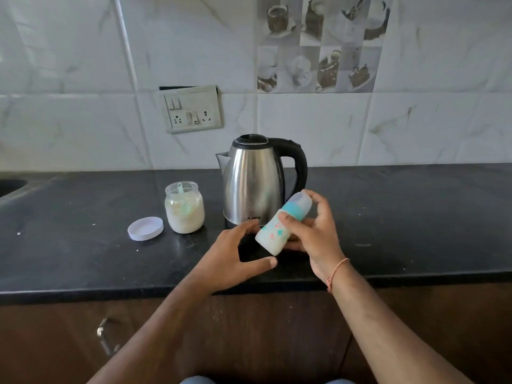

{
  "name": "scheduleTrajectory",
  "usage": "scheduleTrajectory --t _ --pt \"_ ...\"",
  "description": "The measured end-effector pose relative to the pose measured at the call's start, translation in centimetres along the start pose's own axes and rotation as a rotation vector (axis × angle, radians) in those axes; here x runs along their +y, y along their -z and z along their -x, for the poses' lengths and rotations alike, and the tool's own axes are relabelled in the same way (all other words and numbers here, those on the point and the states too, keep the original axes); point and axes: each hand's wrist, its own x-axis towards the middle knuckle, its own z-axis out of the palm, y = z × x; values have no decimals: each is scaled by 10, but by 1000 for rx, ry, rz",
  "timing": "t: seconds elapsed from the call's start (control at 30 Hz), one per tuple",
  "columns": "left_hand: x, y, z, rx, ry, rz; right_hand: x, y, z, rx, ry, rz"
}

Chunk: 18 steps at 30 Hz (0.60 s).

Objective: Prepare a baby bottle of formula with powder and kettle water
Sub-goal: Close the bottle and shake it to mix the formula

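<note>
My right hand (313,234) grips a baby bottle (273,234) with a teal collar and a clear cap, tilted with its top up to the right. White liquid fills the bottle. My left hand (235,256) hovers just left of the bottle's base with fingers spread and thumb out, holding nothing. Behind both hands stands a steel kettle (253,181) with a black lid and handle. To its left sits an open glass jar of powder (184,207) with a teal scoop inside. The jar's white lid (145,228) lies on the counter beside it.
The black counter (83,245) runs across the view, with its front edge just under my wrists. A sink corner (11,187) shows at the far left. A switch and socket plate (191,109) is on the tiled wall. Brown cabinet doors with a metal handle (104,335) are below.
</note>
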Motion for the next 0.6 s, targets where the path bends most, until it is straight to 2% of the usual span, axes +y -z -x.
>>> scheduleTrajectory --t 0.03,0.1,0.13,0.2,0.23,0.27,0.33,0.37,0.47,0.5,0.57,0.6 --pt "-1 1 -1 0 -4 1 0 -2 -1 50 57 -1" --pt "0 0 -1 1 13 11 -3 4 -4 217 154 -207" --pt "-1 0 -1 4 14 15 -5 5 -5 213 140 -225" --pt "-3 -2 -1 8 5 17 -3 4 1 19 55 -50" --pt "-4 -2 -1 5 3 15 0 4 1 -9 22 -16" --pt "-4 -1 -2 1 2 15 0 4 -1 33 55 -13" --pt "-3 -1 -2 -2 18 22 -3 8 -2 196 146 -192" --pt "-3 0 -2 1 16 23 -5 8 -2 212 141 -223" --pt "-3 -1 0 10 -12 19 1 1 3 8 54 20" --pt "-4 -1 -1 10 -15 22 2 1 0 55 74 18" --pt "-4 -1 -1 21 -6 37 -2 4 -1 226 138 -171" --pt "-4 0 -1 26 -8 44 -4 6 -3 242 136 -179"
